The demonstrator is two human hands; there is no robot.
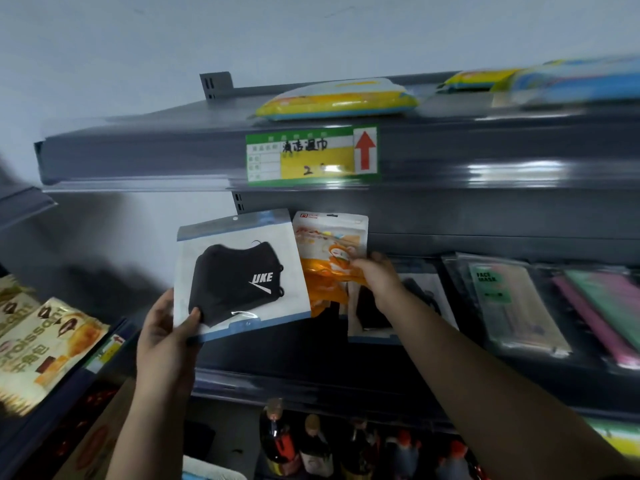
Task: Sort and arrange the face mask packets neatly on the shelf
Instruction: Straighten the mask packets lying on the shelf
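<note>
Black mask packet: white backing, blue edging, white logo. Orange cartoon-print packet. Yellow wipes pack. Dark grey shelf. Green-yellow price label, red arrow.

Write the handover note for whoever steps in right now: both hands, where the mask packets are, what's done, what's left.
Left hand: grips the black mask packet by its lower left corner, held up in front of the shelf.
Right hand: holds the orange cartoon packet, also raised off the shelf.
On the mask shelf: another black mask packet lies under the right forearm; a green-label FACE MASK pack and pink and green packs lie to the right.
Done: right-hand packs lie roughly side by side.
Left: place both held packets with their kind, then straighten rows.
</note>
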